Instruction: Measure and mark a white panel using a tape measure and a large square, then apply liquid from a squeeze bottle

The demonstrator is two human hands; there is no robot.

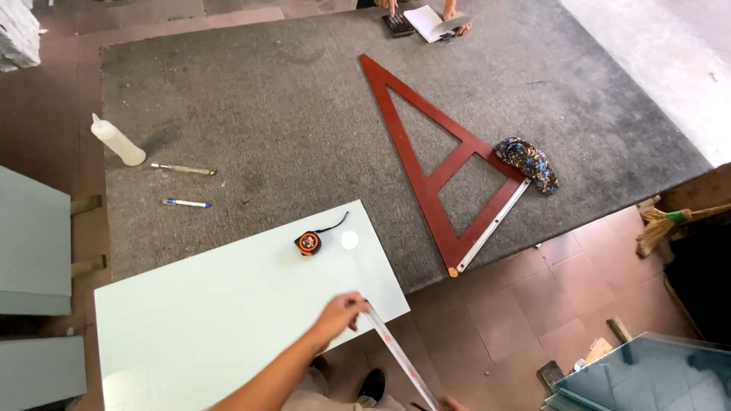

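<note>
Your left hand (pixel 340 312) is pinching the upper end of a long thin strip (pixel 397 355), fingers pressed together around it, right at the near edge of the pale green glass sheet (pixel 213 312). The strip runs from that edge down and away from the sheet, toward the bottom of the view. Your right hand (pixel 452 404) shows only as fingertips at the lower end of the strip, so I cannot tell if it is closed or spread. On the glass sheet, near its far edge, lies an orange tape measure (pixel 308 243). Beyond the sheet, on the grey carpet (pixel 289 114), lie a blue pen (pixel 186 203), a thin metal tool (pixel 183 170) and a white squeeze bottle (pixel 116 141). To the right of the sheet lies a red wooden triangle (pixel 438 164).
</note>
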